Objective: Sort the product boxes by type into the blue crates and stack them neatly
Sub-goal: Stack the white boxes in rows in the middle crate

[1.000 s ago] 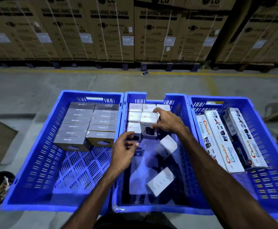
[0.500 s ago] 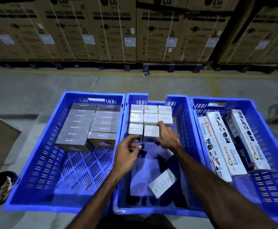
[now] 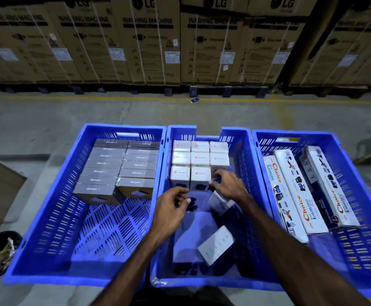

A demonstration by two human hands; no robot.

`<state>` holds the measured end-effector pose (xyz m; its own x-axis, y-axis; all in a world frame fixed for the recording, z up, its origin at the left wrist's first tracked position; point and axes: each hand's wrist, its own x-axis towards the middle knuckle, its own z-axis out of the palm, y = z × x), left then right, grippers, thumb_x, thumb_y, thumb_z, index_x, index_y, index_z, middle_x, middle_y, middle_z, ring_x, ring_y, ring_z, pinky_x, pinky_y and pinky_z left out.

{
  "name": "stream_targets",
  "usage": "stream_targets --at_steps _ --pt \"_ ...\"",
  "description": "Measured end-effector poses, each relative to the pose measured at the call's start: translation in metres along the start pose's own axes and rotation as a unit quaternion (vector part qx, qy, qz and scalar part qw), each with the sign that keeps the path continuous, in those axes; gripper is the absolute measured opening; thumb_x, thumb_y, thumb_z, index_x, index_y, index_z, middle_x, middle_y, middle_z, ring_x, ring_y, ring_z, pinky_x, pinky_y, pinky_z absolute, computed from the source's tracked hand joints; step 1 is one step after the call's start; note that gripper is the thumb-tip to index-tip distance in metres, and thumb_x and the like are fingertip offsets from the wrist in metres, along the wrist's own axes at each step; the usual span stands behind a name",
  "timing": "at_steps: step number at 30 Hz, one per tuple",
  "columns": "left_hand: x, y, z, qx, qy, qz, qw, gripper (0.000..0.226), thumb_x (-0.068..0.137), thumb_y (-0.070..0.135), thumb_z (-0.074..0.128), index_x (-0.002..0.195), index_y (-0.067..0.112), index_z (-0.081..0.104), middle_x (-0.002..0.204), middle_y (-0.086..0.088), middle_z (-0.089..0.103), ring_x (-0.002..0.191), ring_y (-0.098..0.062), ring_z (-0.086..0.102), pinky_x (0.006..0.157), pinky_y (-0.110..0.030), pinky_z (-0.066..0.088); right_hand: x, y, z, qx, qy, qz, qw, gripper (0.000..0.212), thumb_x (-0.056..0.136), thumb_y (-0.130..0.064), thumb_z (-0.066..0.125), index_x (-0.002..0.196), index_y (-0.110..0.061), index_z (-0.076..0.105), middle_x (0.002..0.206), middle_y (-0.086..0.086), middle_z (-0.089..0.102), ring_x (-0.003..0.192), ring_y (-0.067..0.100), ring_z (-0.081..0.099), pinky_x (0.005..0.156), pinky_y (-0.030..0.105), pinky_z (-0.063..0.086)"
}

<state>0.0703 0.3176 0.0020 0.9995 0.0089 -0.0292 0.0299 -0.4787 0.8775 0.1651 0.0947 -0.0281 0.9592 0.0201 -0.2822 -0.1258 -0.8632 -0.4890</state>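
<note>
Hands [image 3: 229, 187] over middle crate [image 3: 242, 164]

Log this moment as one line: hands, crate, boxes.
left hand: empty, over middle crate | right hand: at gap in white boxes, grip unclear | loose white box: unstacked

Three crates side by side on the floor, flat boxes [image 3: 116, 166] in the left crate [image 3: 47, 217], small boxes [image 3: 200, 160] in the middle crate [image 3: 242, 146], long boxes [image 3: 299, 191] in the right crate [image 3: 356, 195], cartons [image 3: 153, 40] behind.
</note>
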Motion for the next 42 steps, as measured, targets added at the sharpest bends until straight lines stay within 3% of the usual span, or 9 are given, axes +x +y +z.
stream_targets --at_steps 8,14,22,25,30,32,37,39,42 --pt "-0.004 -0.004 0.005 0.011 -0.003 0.018 1.0 0.018 0.094 0.006 0.071 0.107 0.017 0.075 0.09 0.01 0.073 0.087 0.002 0.067 0.073 -0.01 0.051 -0.028 0.021 -0.017 -0.057 -0.074 0.005 0.996 0.089 0.083 -0.039 0.081 0.156 -0.017 0.035 0.147 0.021 0.047 0.136 0.04 0.049 0.109 0.045 0.043" --pt "-0.004 -0.006 0.013 0.023 -0.013 0.02 0.999 0.018 0.094 0.009 0.071 0.109 0.018 0.076 0.095 0.01 0.074 0.088 0.004 0.066 0.071 -0.009 0.05 -0.058 0.022 0.01 -0.08 -0.031 -0.002 0.996 0.091 0.089 -0.034 0.073 0.162 -0.018 0.02 0.131 0.024 0.047 0.119 0.049 0.057 0.095 0.055 0.05" --pt "-0.004 -0.006 0.025 0.044 -0.092 -0.008 0.995 0.081 0.081 0.038 0.086 0.152 0.029 0.047 0.139 0.013 0.05 0.124 -0.003 0.05 0.106 -0.033 0.046 -0.066 -0.009 -0.042 0.029 0.049 0.078 0.995 0.06 0.082 -0.054 0.069 0.13 -0.018 0.059 0.125 0.018 0.066 0.117 0.038 0.062 0.095 0.044 0.051" --pt "-0.004 -0.001 0.03 0.037 -0.123 0.003 0.992 0.111 0.072 0.053 0.088 0.162 0.034 0.026 0.144 0.022 0.032 0.134 -0.001 0.031 0.11 -0.03 0.032 -0.059 -0.021 -0.057 0.071 0.049 0.09 0.992 0.065 0.078 -0.072 0.062 0.081 -0.008 0.071 0.081 0.012 0.076 0.079 0.03 0.073 0.078 0.045 0.061" --pt "-0.003 0.011 0.034 -0.086 -0.073 -0.006 0.994 0.078 0.066 0.043 0.09 0.134 0.031 0.056 0.13 0.014 0.06 0.116 -0.003 0.06 0.095 -0.033 0.054 -0.06 -0.04 -0.054 0.142 0.026 0.068 0.987 0.08 0.082 -0.084 0.054 0.051 -0.01 0.057 0.048 0.005 0.063 0.053 0.024 0.07 0.064 0.04 0.063" --pt "0.001 0.014 0.028 -0.245 -0.073 -0.101 0.961 0.061 0.066 0.026 0.089 0.121 0.023 0.064 0.119 -0.002 0.071 0.097 -0.007 0.069 0.088 -0.039 0.06 -0.059 -0.041 -0.054 0.222 0.029 0.055 0.973 0.078 0.087 -0.08 0.053 0.062 -0.007 0.063 0.054 0.006 0.064 0.051 0.023 0.067 0.062 0.038 0.06" --pt "0.003 0.01 0.0 -0.619 -0.18 -0.303 0.702 0.07 0.057 0.02 0.097 0.121 0.002 0.075 0.132 -0.026 0.066 0.118 -0.042 0.061 0.096 -0.05 0.057 -0.061 -0.039 -0.052 0.358 0.041 0.005 0.933 0.041 0.094 -0.064 0.06 0.094 -0.028 0.079 0.084 0.014 0.073 0.052 0.013 0.058 0.055 0.039 0.047" --pt "0.001 0.013 -0.003 -0.646 -0.193 -0.295 0.677 0.076 0.057 0.02 0.096 0.126 0.0 0.071 0.135 -0.029 0.064 0.128 -0.049 0.055 0.105 -0.053 0.05 -0.065 -0.044 -0.052 0.416 0.006 -0.017 0.909 0.011 0.099 -0.037 0.067 0.103 -0.03 0.075 0.087 0.001 0.072 0.055 0.011 0.058 0.058 0.035 0.046" --pt "-0.003 0.016 -0.006 -0.655 -0.203 -0.28 0.672 0.083 0.06 0.021 0.094 0.135 -0.002 0.065 0.14 -0.031 0.06 0.132 -0.053 0.053 0.111 -0.054 0.046 -0.07 -0.051 -0.053 0.447 -0.03 -0.023 0.894 0.024 0.099 -0.026 0.069 0.123 -0.022 0.069 0.077 -0.015 0.071 0.059 0.009 0.061 0.062 0.031 0.048"
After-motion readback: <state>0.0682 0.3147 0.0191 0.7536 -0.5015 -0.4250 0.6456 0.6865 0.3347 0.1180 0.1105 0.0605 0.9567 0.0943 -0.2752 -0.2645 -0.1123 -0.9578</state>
